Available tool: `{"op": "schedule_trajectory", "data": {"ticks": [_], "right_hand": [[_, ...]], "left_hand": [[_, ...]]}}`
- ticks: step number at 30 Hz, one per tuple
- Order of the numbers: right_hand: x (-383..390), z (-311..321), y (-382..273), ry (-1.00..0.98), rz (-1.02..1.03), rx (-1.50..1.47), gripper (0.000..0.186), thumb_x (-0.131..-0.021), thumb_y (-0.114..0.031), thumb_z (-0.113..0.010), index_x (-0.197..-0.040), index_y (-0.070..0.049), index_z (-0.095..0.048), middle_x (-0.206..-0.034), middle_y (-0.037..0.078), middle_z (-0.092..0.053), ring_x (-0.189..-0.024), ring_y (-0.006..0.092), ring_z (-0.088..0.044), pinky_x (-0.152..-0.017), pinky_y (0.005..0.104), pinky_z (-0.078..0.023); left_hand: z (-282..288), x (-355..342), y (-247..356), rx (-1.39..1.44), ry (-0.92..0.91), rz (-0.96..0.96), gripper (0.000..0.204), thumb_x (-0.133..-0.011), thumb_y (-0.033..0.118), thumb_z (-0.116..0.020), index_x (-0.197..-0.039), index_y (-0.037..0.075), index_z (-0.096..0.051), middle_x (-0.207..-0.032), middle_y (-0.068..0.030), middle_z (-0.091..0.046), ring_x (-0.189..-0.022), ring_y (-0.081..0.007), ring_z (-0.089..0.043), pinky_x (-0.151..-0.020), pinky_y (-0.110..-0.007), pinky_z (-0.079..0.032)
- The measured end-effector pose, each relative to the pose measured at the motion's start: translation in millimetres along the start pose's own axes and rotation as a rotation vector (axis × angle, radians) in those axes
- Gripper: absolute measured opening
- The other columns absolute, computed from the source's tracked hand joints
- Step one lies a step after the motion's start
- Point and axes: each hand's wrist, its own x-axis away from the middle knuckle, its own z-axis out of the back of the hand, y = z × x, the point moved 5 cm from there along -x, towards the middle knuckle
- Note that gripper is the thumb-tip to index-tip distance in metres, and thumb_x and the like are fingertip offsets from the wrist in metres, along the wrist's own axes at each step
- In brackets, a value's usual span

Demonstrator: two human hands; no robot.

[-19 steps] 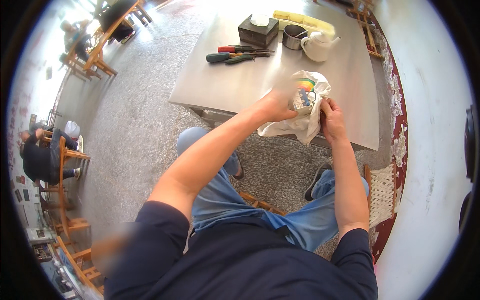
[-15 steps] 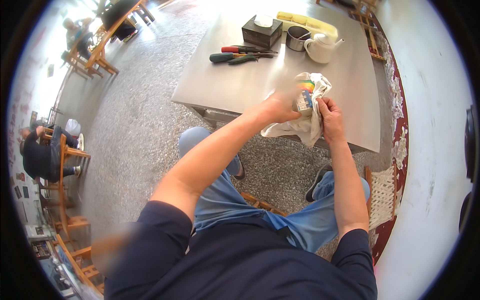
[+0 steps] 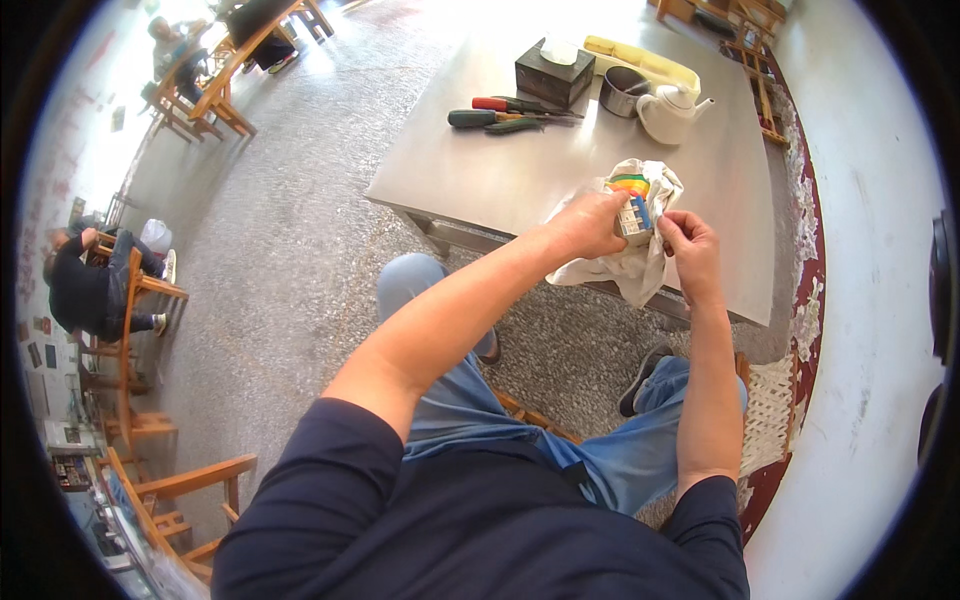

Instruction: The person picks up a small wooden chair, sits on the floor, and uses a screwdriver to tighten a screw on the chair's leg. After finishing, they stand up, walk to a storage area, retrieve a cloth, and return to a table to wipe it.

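Near the front edge of the metal-topped table [image 3: 450, 165], my left hand [image 3: 592, 224] is closed on a small boxy block [image 3: 635, 216]. Its upper face has green, yellow and orange bands, and a lower face shows blue and white patches. Off-white cloth [image 3: 630, 280] is bunched around the block and hangs down below it past the table edge. To the right, my right hand [image 3: 697, 250] pinches the cloth's edge between thumb and fingers. The block's far side and underside are hidden by cloth and my hand.
Several hand tools [image 3: 510, 115] with red and green handles lie farther back on the table. Behind them are a dark tissue box [image 3: 553, 72], a metal mug [image 3: 620, 92], a white teapot [image 3: 668, 114] and a yellow tray [image 3: 650, 62]. A person [image 3: 95, 285] sits far left.
The whole view has shifted, so the table and hands appear farther right and lower. My left fingers, blurred before, now show against the block. Both hands keep their holds.
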Motion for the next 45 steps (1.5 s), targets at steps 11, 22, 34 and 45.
{"op": "schedule_trajectory", "data": {"ticks": [11,22,34,45], "right_hand": [[-6.7,-9.8,-9.3,-0.199,0.122,0.113,0.017,-0.090,-0.009,-0.072,-0.103,0.002,-0.073,-0.080,0.000,-0.065,-0.071,0.0104,-0.059,-0.069,0.0253,-0.049],[-0.8,-28.6,-34.3,-0.019,0.418,0.618,0.010,-0.085,-0.004,-0.069,-0.095,-0.002,-0.071,-0.086,0.016,-0.066,-0.078,0.0300,-0.067,-0.072,0.0370,-0.052],[10.3,5.1,-13.3,-0.039,0.435,0.580,0.014,-0.091,-0.008,-0.067,-0.103,-0.001,-0.072,-0.092,0.009,-0.068,-0.081,0.0218,-0.066,-0.073,0.0322,-0.051],[15.5,25.1,29.6,-0.003,0.155,0.619,0.045,-0.088,-0.021,-0.074,-0.123,0.003,-0.061,-0.103,0.011,-0.069,-0.089,0.0214,-0.064,-0.083,0.0359,-0.052]], "left_hand": [[-9.6,-3.4,0.5,0.009,0.003,0.040,0.051,-0.074,0.021,-0.077,-0.113,-0.004,-0.056,-0.102,-0.0254,-0.069,-0.100,-0.0409,-0.067,-0.084,-0.047,-0.055],[-13.6,3.6,5.7,0.038,0.123,0.027,0.048,-0.074,0.019,-0.078,-0.110,-0.004,-0.056,-0.103,-0.0266,-0.068,-0.102,-0.0424,-0.066,-0.085,-0.048,-0.054],[2.0,7.4,15.9,0.076,0.213,0.030,0.049,-0.073,0.022,-0.081,-0.112,-0.001,-0.061,-0.099,-0.0263,-0.070,-0.101,-0.0430,-0.067,-0.087,-0.047,-0.054],[-27.4,2.8,-12.0,0.060,0.241,0.182,0.049,-0.071,0.025,-0.082,-0.102,-0.007,-0.062,-0.094,-0.0275,-0.070,-0.093,-0.0403,-0.070,-0.082,-0.045,-0.057]]}}
